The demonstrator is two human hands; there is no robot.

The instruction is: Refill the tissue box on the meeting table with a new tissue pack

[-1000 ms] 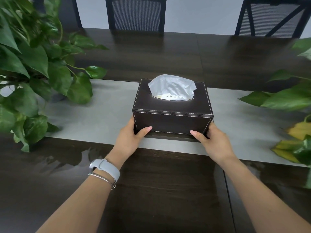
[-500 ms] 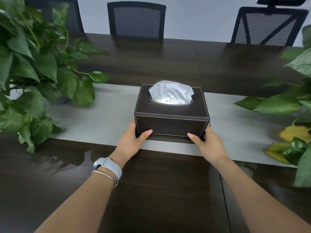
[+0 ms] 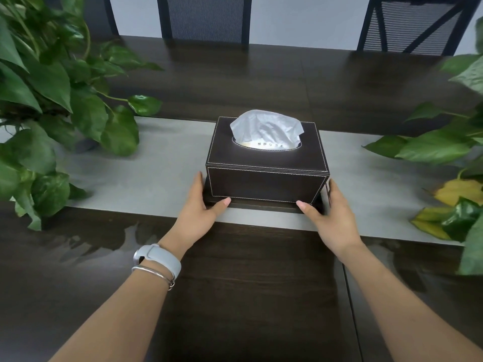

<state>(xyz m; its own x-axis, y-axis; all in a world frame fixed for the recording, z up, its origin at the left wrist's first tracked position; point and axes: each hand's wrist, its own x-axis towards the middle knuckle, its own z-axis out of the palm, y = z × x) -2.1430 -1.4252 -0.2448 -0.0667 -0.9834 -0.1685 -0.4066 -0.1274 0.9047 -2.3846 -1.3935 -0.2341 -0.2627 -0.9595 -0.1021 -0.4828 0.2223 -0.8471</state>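
The dark leather tissue box [image 3: 266, 163], white-stitched, with a white tissue [image 3: 266, 128] puffing from its oval slot, sits on the bench's grey centre strip [image 3: 156, 165] near the front edge. Left hand [image 3: 201, 212] and right hand [image 3: 333, 212] each have their grip clamped on its lower corners. Leafy plants [image 3: 52, 100] crowd both sides; open bench lies ahead.

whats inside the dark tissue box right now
A white tissue sticks up through the oval opening in the top of the tissue box, with a printed tissue pack just visible beneath it. How full the pack is cannot be seen; the box walls hide it.
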